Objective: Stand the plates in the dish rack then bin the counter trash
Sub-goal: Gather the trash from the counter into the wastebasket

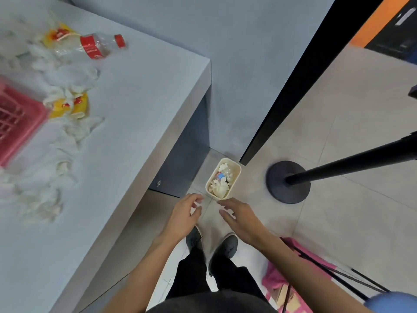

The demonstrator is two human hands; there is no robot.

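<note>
A small cream bin [234, 170] stands on the tiled floor by the counter's corner, holding crumpled white tissues and a small bottle. My left hand [184, 216] and my right hand [239, 219] hover above the floor just in front of the bin, fingers relaxed, holding nothing. On the grey counter [140, 109] lie a clear plastic bottle with a red label and cap [94, 45], two yellow wrappers [72, 105] and several crumpled white tissues [45, 172]. The pink dish rack [15, 118] sits at the counter's left edge, cut off by the frame. No plates are visible.
A black stanchion with a round base [287, 181] stands right of the bin, its pole slanting across the right side. A black door frame [293, 82] runs behind the bin. A pink bag [284, 281] lies at lower right. My shoes are below my hands.
</note>
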